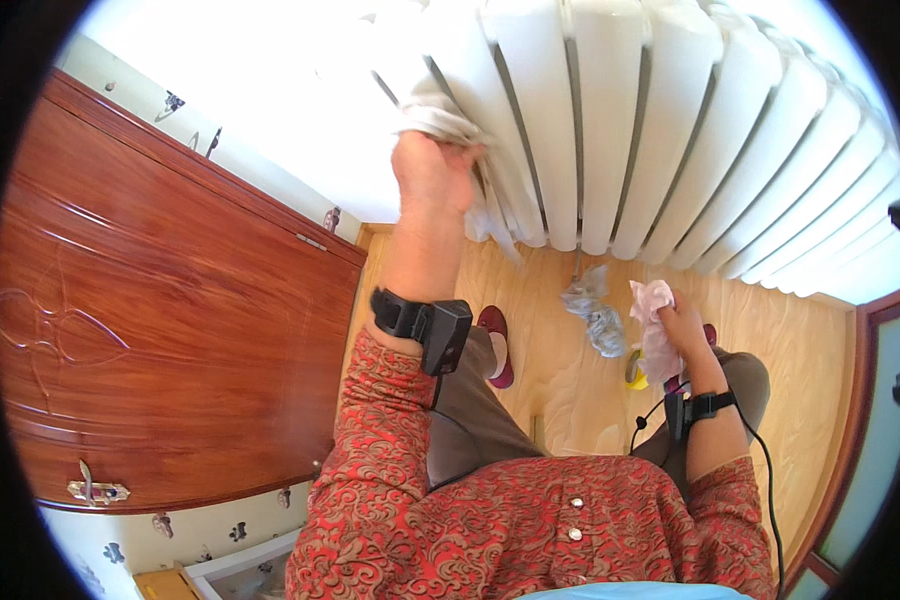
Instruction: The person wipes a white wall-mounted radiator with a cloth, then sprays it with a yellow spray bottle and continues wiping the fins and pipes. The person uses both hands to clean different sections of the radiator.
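Observation:
My left hand (432, 178) is raised to the white ribbed radiator (602, 120), its fingers closed round a whitish cloth (438, 120). The cloth lies against the radiator's left sections, and a loose end hangs below the hand. Most of the left fingertips are hidden by the cloth. Lower and to the right, my right hand (684, 328) grips a crumpled pale pink cloth (652, 303) over my right knee, apart from the radiator. The pink cloth droops down beside the wrist.
Crumpled clear plastic bags (598, 318) sit on the wooden floor (560, 400) below the radiator. A yellow round thing (635, 370) is partly hidden near the pink cloth. A reddish-brown door (170, 310) stands at left. A black cable (770, 480) runs along my right arm.

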Available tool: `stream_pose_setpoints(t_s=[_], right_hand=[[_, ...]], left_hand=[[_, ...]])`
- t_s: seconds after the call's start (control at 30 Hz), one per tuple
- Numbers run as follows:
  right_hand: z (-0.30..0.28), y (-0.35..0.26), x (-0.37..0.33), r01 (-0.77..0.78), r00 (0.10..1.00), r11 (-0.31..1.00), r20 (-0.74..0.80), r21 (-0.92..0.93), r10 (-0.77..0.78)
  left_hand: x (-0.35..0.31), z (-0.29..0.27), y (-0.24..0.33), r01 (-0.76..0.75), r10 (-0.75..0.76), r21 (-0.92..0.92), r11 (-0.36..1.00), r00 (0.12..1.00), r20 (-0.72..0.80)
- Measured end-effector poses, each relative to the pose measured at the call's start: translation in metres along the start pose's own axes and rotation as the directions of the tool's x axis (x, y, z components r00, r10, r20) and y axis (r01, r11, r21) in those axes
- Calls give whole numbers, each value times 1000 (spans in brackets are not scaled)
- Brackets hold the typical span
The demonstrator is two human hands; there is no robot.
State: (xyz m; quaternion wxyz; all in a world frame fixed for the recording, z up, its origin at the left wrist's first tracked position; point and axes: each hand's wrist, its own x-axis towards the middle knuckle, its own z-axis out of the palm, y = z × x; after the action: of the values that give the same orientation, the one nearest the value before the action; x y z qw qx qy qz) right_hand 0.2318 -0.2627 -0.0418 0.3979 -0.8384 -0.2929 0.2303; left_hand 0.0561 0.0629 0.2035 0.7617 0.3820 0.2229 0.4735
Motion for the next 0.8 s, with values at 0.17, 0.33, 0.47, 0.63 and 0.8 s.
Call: stream_pose_setpoints(t_s=[0.17,0.33,0.47,0.63,0.8], right_hand=[[2,-7,-2,5,1000,998,19,55,-6],[-2,-16,-4,-18,1000,999,23,38,17],[-5,-22,-5,-15,998,985,65,170,4],[-7,-19,-3,-43,996,992,78,122,33],[-6,-14,-3,-85,992,963,109,256,58]], left_hand=[[17,20,43,-595,527,62,801,750,400],[51,7,-35,-845,723,200,496,530,443],[52,-19,-107,-362,496,-422,831,826,268],[35,-62,-187,-559,617,699,446,758,212],[38,-130,-275,123,565,716,-687,710,420]])
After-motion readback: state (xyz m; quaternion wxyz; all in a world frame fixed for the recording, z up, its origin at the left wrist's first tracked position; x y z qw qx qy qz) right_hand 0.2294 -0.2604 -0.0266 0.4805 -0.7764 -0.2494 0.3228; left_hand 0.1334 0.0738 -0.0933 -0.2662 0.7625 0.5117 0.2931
